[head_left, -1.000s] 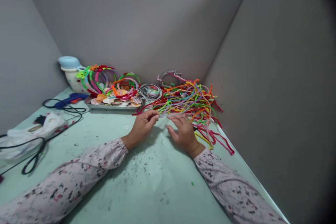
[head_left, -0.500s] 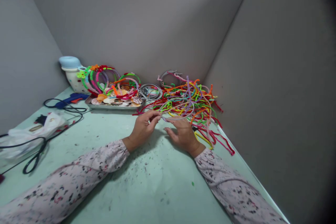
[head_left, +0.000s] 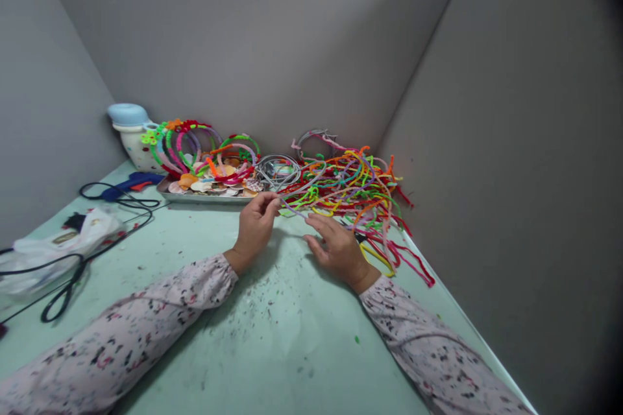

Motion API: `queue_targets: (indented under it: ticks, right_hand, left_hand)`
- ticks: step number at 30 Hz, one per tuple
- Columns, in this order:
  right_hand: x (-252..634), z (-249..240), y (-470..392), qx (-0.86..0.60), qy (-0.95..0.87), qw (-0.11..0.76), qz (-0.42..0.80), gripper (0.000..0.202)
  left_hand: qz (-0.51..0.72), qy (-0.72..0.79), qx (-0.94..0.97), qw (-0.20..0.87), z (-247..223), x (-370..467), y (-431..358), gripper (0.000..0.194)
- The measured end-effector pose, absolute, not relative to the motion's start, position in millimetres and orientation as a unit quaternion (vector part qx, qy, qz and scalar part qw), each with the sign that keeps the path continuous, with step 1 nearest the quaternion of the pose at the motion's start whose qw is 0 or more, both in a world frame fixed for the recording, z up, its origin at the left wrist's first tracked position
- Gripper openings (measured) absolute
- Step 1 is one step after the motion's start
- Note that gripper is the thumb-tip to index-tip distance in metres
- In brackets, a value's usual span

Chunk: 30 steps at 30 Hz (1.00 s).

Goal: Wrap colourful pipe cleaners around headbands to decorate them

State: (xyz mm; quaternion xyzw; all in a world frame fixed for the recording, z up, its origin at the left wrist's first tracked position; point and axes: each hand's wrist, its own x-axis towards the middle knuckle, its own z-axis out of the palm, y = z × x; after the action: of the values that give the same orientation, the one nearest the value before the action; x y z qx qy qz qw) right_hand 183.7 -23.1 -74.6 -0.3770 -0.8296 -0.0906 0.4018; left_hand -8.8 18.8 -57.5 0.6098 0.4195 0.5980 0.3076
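Note:
Between my hands runs a thin purple pipe cleaner. My left hand pinches its left end, and a thin grey hoop appears to rise from the same fingertips, though its outline blends into the pile behind. My right hand is at the strip's other end, fingers spread, thumb apart from the forefinger, the strip passing at its fingertips. Just behind my right hand lies a heap of multicoloured pipe cleaners.
At the back left, a metal tray holds round discs and colourful headbands, beside a blue-lidded container. Grey wire hoops lie behind. On the left are a blue tool, black cable and white plastic bag.
My left hand has moved left, away from my right hand, and the purple strip now stretches between them. The upright purple loop over the heap is gone from there.

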Motion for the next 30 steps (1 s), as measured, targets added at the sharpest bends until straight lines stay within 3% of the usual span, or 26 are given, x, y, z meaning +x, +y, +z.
queue_targets:
  ticks: [4, 10, 17, 25, 30]
  right_hand:
    - [185.7, -69.6, -26.4, -0.334, -0.841, 0.407, -0.127, 0.028]
    - [181.1, -71.2, -27.1, -0.314, -0.897, 0.307, -0.054, 0.021]
    - [188.5, -86.7, -9.2, -0.484, -0.778, 0.400, -0.023, 0.037]
    - [191.9, -77.9, -14.0, -0.361, -0.781, 0.508, -0.046, 0.026]
    - [189.8, -76.5, -14.4, -0.382, -0.768, 0.514, -0.005, 0.019]
  left_hand:
    - [0.598, 0.420, 0.602, 0.322, -58.0, -8.5, 19.3, 0.016]
    - [0.585, 0.413, 0.596, 0.362, -54.4, -6.8, 16.8, 0.018]
    - [0.524, 0.356, 0.610, 0.476, -52.3, -2.0, 9.1, 0.024]
    - [0.462, 0.324, 0.609, 0.557, -51.7, 2.1, 4.0, 0.026]
    - [0.440, 0.325, 0.616, 0.566, -53.1, 3.1, 3.4, 0.024]
